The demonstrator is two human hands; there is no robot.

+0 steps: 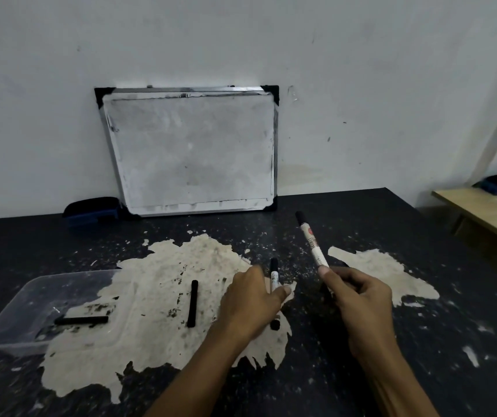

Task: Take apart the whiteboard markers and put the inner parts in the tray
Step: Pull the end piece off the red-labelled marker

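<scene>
My right hand grips a white whiteboard marker with a black cap, pointing up and away over the table. My left hand rests on a second white marker that lies on the table; its black ends stick out above and below the fingers, and whether the hand grips it is unclear. A black inner part lies loose on the worn patch left of my left hand. Another black inner part lies inside the clear plastic tray at the left.
A small whiteboard leans against the wall at the back. A blue eraser sits to its left. The dark table has peeled pale patches. A wooden bench with another eraser stands at the far right.
</scene>
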